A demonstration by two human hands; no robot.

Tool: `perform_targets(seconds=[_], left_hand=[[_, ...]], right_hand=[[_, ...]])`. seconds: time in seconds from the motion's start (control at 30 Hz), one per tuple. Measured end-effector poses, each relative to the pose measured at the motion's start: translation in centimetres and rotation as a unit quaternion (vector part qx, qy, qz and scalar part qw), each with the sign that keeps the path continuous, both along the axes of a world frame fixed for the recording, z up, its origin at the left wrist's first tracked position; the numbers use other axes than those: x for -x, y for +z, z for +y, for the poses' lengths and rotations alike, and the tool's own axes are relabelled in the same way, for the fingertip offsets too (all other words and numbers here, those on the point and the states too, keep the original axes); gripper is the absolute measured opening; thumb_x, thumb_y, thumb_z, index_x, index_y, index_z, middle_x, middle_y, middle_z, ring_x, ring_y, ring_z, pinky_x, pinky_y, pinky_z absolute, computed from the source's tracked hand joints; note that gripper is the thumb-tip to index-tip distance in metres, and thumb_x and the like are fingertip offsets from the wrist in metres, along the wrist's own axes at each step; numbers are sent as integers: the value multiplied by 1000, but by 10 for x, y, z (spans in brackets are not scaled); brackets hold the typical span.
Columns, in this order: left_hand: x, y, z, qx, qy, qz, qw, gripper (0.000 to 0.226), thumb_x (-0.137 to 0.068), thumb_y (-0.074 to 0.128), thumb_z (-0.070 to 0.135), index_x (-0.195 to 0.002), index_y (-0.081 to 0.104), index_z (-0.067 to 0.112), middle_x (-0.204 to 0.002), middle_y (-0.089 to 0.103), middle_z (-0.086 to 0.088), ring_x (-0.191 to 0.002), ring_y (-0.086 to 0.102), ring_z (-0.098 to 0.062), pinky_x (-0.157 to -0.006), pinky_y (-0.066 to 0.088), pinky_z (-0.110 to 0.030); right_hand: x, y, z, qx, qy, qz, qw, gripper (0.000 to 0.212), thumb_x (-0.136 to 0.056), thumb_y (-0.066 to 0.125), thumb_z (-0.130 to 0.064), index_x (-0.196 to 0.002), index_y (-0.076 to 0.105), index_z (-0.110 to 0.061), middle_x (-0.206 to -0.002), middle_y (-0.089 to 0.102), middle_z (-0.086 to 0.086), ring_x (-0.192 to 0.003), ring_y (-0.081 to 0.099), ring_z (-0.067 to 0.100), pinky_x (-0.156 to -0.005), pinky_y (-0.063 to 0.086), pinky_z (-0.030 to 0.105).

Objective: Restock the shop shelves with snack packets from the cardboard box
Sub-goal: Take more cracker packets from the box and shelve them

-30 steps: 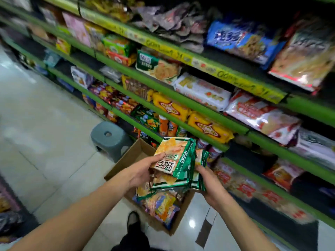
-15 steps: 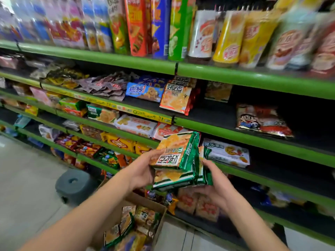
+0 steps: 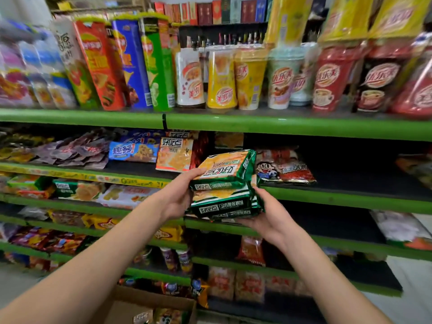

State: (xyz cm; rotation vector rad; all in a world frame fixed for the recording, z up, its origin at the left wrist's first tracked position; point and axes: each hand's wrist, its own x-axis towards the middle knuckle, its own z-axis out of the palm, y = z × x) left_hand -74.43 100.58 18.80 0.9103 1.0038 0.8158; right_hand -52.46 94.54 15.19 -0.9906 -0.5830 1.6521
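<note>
Shop aisle, green shelves (image 3: 280, 127) stocked with snacks, chip tubes (image 3: 131, 64) and drink cups (image 3: 222, 78) on top tier. Stack of green snack packets (image 3: 225, 185) held in front of mid shelves. Left hand (image 3: 180, 195) grips stack's left side, thumb on top packet. Right hand (image 3: 264, 213) cups stack from below right. Cardboard box (image 3: 149, 305) at bottom edge, packets inside.

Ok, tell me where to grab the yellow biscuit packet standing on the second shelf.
Take the yellow biscuit packet by its top edge, pinching from the front and above. It stands upright, leaning back; the blue packet crowds its left side, and the green packets in both hands sit near its right.
</note>
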Motion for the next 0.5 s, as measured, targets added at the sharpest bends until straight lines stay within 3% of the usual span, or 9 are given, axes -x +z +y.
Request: perform_targets(seconds=[0.1,0.17,0.23,0.3,0.37,0.43,0.5], left_hand=[[-15,8,28,-7,-27,31,999,25,-88,63,44,-98,75,23,-102,77,-9,-79,75,-23,-63,58,-30],[-19,13,47,-5,-39,38,999,28,-88,62,46,-82,78,24,-97,77,-10,-77,75,-25,-66,59,-34],[-20,18,68,-4,-38,29,999,29,-88,62,44,-82,76,19,-96,77,-12,-78,74,-28,-73,59,-37],[-18,20,87,2,-31,26,999,28,-87,64,44,-85,72,18,-93,76,-13,-77,73,-30,-77,57,-39],[-15,17,104,2,-29,28,999,27,-87,63,44,-86,70,18,-89,76,-12,-77,72,-30,-77,56,-41],[-13,11,118,3,-29,25,999,26,-89,61,42,-83,70,19,-84,75,-10,-73,72,-28,-74,57,-41],[-13,4,130,-5,-21,27,999,23,-91,61,40,-86,70,20,-77,75,-6,-64,72,-23,-61,58,-37]], right_hand=[[-8,3,22,4,-14,2,1000,36,-99,52,-33,-124,64,-9,-116,71,18,-104,70,33,-70,60,45],[-10,5,41,2,-24,4,1000,36,-100,52,-32,-124,63,-9,-116,71,19,-103,70,33,-73,60,47],[-8,7,60,-5,-26,-8,1000,35,-101,49,-33,-124,62,-10,-117,70,19,-102,71,34,-80,59,51],[-6,9,80,-8,-13,-58,998,38,-101,48,-38,-127,60,-13,-115,72,17,-98,72,34,-80,59,49],[-4,12,96,14,12,-183,983,45,-101,45,-46,-136,53,-19,-118,70,18,-80,75,30,-66,59,37],[-5,17,112,24,32,-399,916,45,-103,37,-43,-141,48,-22,-105,68,24,-59,67,22,-49,50,28],[-10,21,129,-17,41,-606,794,42,-105,32,-32,-125,60,-10,-83,64,15,-59,59,20,-48,40,29]])
